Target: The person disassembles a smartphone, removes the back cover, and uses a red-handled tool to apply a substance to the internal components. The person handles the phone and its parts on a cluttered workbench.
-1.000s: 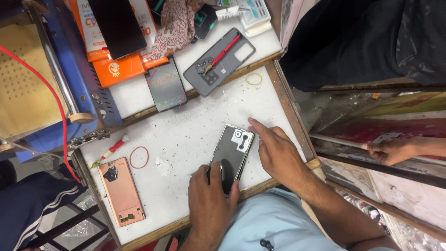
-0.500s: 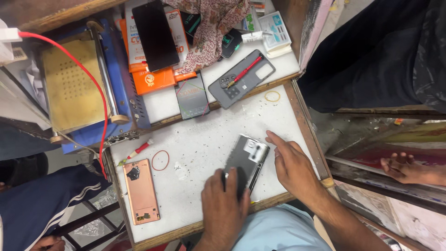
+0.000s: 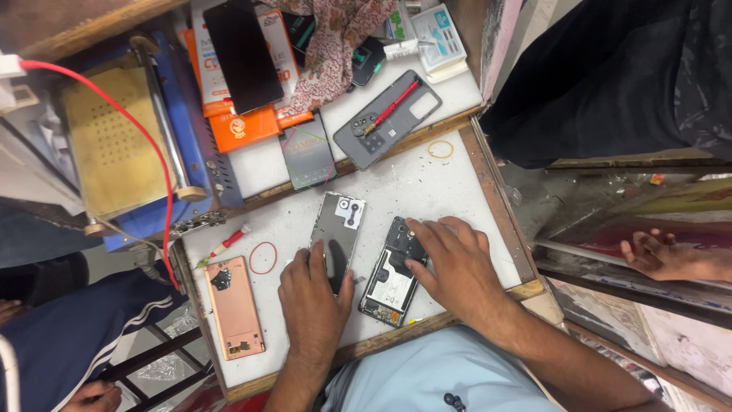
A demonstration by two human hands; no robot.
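Observation:
My left hand rests flat on the lower end of a grey phone back panel that lies on the white worktop. Beside it to the right lies an opened phone body with its dark internals and a white battery showing. My right hand presses on the right side of that phone body, fingers spread over its upper part. The two phone parts lie apart, side by side.
A copper phone back cover, a red rubber band and a small red screwdriver lie left. Behind are a grey phone case with a red tool, a dark phone, orange boxes, a blue machine. Another person's hand is right.
The phone has come apart: earlier it lay as one piece under both hands. Now the back panel lies left under my left hand, the body right under my right.

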